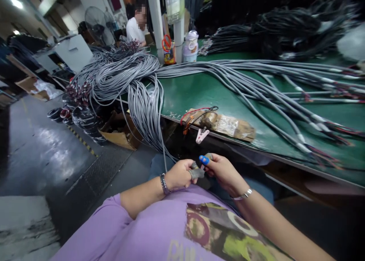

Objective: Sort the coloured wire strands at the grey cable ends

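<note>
In front of my lap, my left hand point(181, 174) is closed, with grey covers on the thumb and a finger. What it grips is hidden. Close by on its right, my right hand point(224, 169) pinches with a blue-covered fingertip towards the left fingers; whatever lies in the pinch is too small to make out. Grey cables point(145, 101) hang over the bench edge and run down behind my left hand and wrist. Just beyond the hands, a pink clip point(202, 135) sits at the front of a wooden block point(225, 124) with red and black wires.
Grey cables with stripped coloured ends stretch across the green bench point(188, 93). A lidded cup point(190, 46) and red-handled scissors point(166, 43) stand by a post. Black cables point(265, 32) lie behind. An open cardboard box point(121, 133) is below left; another person point(135, 29) sits farther back.
</note>
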Demonstrator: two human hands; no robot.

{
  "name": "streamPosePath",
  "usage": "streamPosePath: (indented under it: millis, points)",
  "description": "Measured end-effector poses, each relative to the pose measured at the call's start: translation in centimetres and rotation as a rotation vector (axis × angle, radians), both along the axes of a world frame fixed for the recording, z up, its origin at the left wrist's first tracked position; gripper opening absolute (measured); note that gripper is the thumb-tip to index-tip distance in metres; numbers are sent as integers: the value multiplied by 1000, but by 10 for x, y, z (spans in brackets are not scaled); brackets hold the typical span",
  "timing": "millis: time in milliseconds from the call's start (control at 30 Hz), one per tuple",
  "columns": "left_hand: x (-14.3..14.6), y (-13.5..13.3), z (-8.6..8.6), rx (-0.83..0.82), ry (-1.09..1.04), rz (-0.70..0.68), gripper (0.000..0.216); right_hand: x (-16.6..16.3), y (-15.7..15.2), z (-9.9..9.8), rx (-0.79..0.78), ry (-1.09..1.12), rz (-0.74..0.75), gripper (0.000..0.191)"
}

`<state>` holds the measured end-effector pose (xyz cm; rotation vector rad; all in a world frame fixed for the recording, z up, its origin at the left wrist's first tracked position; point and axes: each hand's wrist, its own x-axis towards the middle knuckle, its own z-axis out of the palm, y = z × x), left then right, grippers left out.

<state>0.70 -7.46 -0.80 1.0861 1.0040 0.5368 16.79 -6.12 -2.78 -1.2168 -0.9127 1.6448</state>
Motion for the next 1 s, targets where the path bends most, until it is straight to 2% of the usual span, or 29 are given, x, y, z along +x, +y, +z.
streamPosePath:
  millis: [167,267,367,500,600,700,767,867,1000]
  points:
    - [-7,5,1,-133,-216,203,41,-2,7,-3,-66,194,-173,45]
    - [-10,8,-2,-133,-247,300,42,-3,2,-2,-57,223,-127,44]
    - [-8,9,-4,-135,-245,298,44,-7,-4,5,25,102,-16,41]
    - [-5,9,-6,-132,-221,207,48,-9,-3,14,168,-67,22,35]
    - [-6,10,-7,18,-103,172,47,-7,2,22,162,-106,43,36]
    - [-9,12,-10,256,81,112,36,-7,6,30,144,-151,96,38]
    - [-11,13,-10,345,148,80,28,-8,8,33,148,-182,119,38]
    - [-12,14,-7,265,101,90,28,-10,10,33,141,-189,94,38]
    - [-9,13,-3,68,-60,269,39,-11,6,25,126,-124,35,38]
